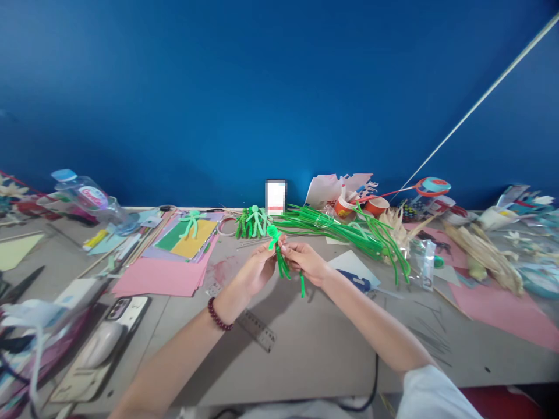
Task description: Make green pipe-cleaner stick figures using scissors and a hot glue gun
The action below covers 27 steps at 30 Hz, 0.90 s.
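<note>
Between my two hands, over the middle of the table, is a small green pipe-cleaner figure (280, 265) with a rounded light-green head and darker green strands hanging down. My left hand (261, 265), below a dark red bead bracelet, has its fingers closed around the figure from the left. From the right, my right hand (303, 259) pinches at the figure's side, and a loose green end hangs below its fingers. Finished-looking green pipe-cleaner figures (254, 222) stand in a group just behind. A bundle of green pipe cleaners (340, 228) lies behind my right hand.
Pink paper sheets (161, 276) lie left, with another light-green figure (190, 223) on coloured sheets. A clear ruler (257, 330) is under my forearms. A blue glue gun (354, 280) lies right, near red cups (345, 206). A phone (126, 311) and mouse (103, 343) are front left.
</note>
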Each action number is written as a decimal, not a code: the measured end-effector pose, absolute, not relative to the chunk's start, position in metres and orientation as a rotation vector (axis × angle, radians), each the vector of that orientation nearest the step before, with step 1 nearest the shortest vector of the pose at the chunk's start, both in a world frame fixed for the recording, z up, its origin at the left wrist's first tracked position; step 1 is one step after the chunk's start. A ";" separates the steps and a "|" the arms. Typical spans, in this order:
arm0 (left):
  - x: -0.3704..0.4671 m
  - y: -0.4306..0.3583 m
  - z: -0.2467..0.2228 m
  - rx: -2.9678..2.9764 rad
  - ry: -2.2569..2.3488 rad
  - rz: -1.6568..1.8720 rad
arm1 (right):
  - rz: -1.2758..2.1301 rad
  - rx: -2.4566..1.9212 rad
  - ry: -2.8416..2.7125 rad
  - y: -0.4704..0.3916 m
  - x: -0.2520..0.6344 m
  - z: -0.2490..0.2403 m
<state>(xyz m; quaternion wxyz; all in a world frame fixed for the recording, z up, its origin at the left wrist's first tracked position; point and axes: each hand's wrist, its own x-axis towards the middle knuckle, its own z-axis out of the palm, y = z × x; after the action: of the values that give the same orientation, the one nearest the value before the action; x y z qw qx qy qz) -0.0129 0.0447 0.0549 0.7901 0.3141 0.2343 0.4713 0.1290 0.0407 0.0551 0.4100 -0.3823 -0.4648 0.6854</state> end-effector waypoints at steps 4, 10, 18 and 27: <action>-0.013 0.044 0.057 0.672 0.521 1.025 | 1.444 -1.080 -1.287 0.040 0.126 0.053; -0.012 0.042 0.060 0.675 0.576 1.061 | 0.831 -1.167 -1.530 0.038 0.129 0.060; -0.012 0.043 0.054 0.713 0.674 1.183 | 0.436 -1.182 -1.878 0.029 0.132 0.064; -0.011 0.042 0.052 0.631 0.525 1.133 | 1.222 -1.051 -1.444 0.036 0.127 0.062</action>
<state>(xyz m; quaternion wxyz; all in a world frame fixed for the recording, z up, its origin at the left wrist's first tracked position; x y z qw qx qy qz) -0.0114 0.0417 0.0521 0.7652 0.2905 0.2415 0.5214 0.1274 0.0362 0.0619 0.4695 -0.4287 -0.5891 0.4987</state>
